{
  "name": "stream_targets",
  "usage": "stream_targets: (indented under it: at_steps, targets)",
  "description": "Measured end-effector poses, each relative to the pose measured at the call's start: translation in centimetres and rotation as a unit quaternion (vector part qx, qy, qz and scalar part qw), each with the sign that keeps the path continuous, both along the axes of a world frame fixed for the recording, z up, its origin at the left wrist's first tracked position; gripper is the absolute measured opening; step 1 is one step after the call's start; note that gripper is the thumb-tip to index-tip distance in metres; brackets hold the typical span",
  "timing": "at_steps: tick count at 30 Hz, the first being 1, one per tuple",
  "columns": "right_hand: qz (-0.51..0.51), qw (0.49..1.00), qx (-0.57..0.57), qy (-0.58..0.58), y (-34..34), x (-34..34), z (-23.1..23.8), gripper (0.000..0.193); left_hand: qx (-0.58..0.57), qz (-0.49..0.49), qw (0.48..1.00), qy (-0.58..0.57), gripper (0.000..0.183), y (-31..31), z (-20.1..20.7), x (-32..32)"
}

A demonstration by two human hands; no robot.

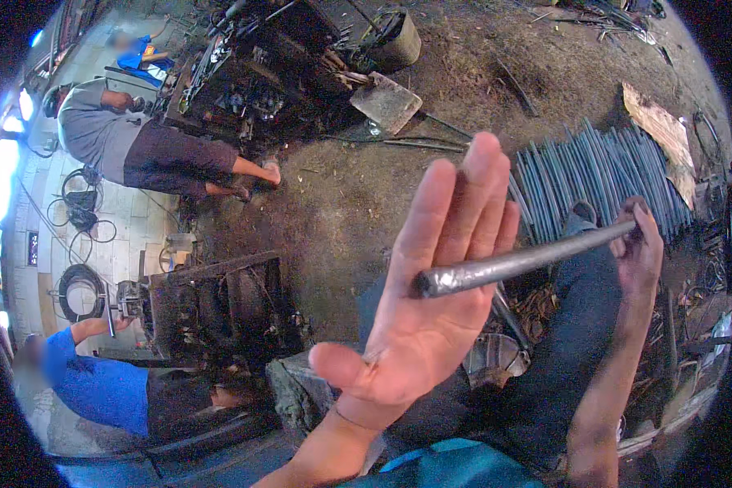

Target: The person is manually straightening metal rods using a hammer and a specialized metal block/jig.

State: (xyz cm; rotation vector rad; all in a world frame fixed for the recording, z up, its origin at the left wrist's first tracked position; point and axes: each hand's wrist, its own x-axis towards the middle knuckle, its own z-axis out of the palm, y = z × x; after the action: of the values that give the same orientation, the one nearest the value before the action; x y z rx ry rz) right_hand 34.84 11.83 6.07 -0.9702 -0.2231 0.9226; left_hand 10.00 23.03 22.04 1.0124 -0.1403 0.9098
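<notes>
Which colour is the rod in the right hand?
The rod is shiny dark grey, in the head view.

- Looks down from the wearer's head, through the left one of two side-by-side fisheye cameras.
- Faces the earthen floor (342, 211) beyond the lap.
- Sits close above the left hand (431, 325), with the right hand (638, 256) farther off.
- Takes in both forearms (321, 455) from the lower edge.
- Reaches wide, catching co-workers (98, 134) sideways at left.
</notes>
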Motion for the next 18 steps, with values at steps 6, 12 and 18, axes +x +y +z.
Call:
stream_targets:
  at_steps: [6,12,18]
  targets:
    - [-0.085,0.996,0.027,0.026,-0.7,0.8,-0.6,0.025,-0.007,-0.03,0.999,0.015,0.117,-1.1,-0.2,0.3]
    - [-0.071,0.985,0.125,0.093,-1.9,1.9,-1.4,0.024,-0.055,0.002,0.998,0.006,0.115,-1.3,0.3,1.0]
    - [-0.022,0.973,0.205,0.1,-1.1,1.7,-2.0,0.028,-0.096,0.033,0.995,0.004,0.111,-0.7,0.9,0.4]
